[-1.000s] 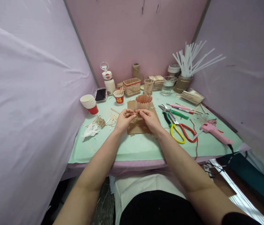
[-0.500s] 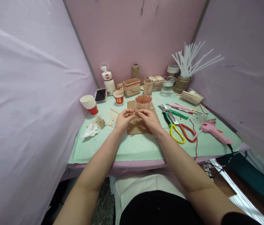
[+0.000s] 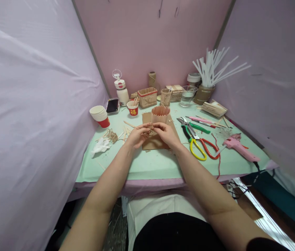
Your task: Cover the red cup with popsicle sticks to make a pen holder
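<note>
Over a brown cardboard piece (image 3: pixel 155 143), my left hand (image 3: pixel 138 135) and my right hand (image 3: pixel 166 134) meet at the fingertips. Between them is a small looped bundle of brown twine (image 3: pixel 150 129), pinched by the fingers of both hands. Parts of the twine are hidden behind the fingers. Just beyond my hands, an oval holder made of wooden sticks (image 3: pixel 161 113) stands upright on the cardboard, its lower part partly covered by my fingers.
Pliers and scissors (image 3: pixel 195 137) lie right of the cardboard, with a pink glue gun (image 3: pixel 241 148) farther right. Tangled twine (image 3: pixel 112 136), a crumpled tissue (image 3: pixel 101 147) and stacked paper cups (image 3: pixel 100 116) are left. A glass bowl of water (image 3: pixel 187 97) stands at the back.
My left hand has turned and its fingers have curled more around the twine. The hanging twine loop has been drawn up between the fingers. The right hand has barely moved.
</note>
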The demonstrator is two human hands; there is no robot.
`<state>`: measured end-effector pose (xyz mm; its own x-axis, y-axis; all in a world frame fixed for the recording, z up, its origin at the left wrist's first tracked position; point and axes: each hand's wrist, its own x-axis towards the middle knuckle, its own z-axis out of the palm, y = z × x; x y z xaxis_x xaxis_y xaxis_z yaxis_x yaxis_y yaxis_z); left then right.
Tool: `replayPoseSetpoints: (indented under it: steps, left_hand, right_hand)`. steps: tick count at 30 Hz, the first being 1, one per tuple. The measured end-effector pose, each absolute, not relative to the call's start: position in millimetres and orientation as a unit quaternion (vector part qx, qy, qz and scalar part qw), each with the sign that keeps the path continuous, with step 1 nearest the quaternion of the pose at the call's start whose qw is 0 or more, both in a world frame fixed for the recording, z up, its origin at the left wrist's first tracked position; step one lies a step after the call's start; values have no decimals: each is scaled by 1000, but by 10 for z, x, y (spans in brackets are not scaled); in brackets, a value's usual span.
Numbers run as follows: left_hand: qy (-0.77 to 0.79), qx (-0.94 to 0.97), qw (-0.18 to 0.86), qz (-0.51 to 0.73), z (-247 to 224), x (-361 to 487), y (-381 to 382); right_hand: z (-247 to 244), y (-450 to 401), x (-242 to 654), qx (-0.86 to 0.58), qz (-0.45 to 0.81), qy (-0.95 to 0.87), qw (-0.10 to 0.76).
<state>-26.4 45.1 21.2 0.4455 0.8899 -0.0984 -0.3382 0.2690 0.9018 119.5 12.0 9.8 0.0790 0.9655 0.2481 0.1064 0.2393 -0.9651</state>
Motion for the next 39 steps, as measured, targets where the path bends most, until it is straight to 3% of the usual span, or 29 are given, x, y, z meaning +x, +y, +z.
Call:
replayPoseSetpoints:
  steps: [9,19,24,28,39]
  left_hand:
    - [333,441,720,420,170,-249,448]
    - [359,574,520,521,49,-179,464]
    - [389,647,406,515,45,-179,434]
    - [387,690,344,505,46,-187,413]
    - [383,719,321,483,39,-194,405]
  right_hand:
    - [27,157,1201,-501,314,-581,559]
    - [33,117,1175,-473,117,-653,580]
    - [45,112,1174,-470,141,-652,578]
    - [6,152,1186,-493,229,-604,583]
    - [-29,183,1173,-512,298,-544,595]
